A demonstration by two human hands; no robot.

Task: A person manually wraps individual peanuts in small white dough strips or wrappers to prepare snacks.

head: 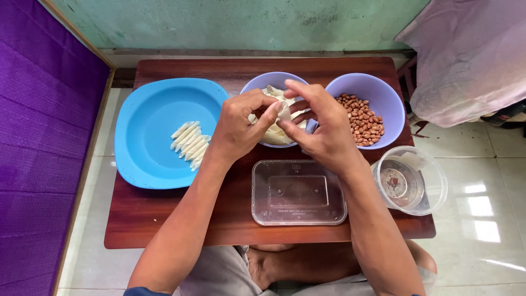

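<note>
Both my hands meet above the middle purple bowl (257, 85) and pinch one small white wrapper piece (284, 109) between their fingertips. My left hand (241, 126) grips its left side, my right hand (323, 129) its right side. More white wrapper pieces (274, 134) lie in that bowl, partly hidden by my fingers. To the left, a blue plate (148, 142) holds several rolled white sticks (190, 145) laid side by side.
A second purple bowl (383, 93) with peanuts (361, 123) stands at the right. A clear rectangular lid (298, 192) lies near the table's front edge, a clear round container (411, 181) beside it. The small wooden table (164, 219) stands on a tiled floor.
</note>
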